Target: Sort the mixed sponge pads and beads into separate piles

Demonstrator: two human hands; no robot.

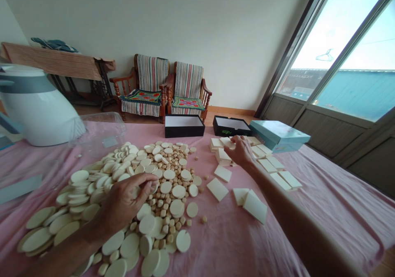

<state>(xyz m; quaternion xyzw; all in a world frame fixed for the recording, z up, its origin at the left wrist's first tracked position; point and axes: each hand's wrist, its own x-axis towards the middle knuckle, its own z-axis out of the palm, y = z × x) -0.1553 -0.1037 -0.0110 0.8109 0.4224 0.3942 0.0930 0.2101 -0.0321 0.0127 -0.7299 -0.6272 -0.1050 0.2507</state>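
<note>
My left hand (131,195) is over a heap of pale round wooden discs (148,223), its thumb and fingers drawn together. Whatever lies between those fingertips is hidden. Small wooden cubes (175,166) are mixed in among the discs, mostly on the heap's right side. Farther off on the right, my right hand (241,150) grips a square wooden tile (227,142) at the stacked tiles, thumb toward me. More square tiles (268,166) lie in rows to the right of that hand. Several loose tiles (217,189) are scattered nearer to me.
Two open black boxes (184,131) and a light blue box (277,135) stand along the far table edge. A clear plastic container (101,131) and a white jug (46,112) are at the left. Pink cloth (212,244) covers the table. Two chairs (151,79) stand beyond.
</note>
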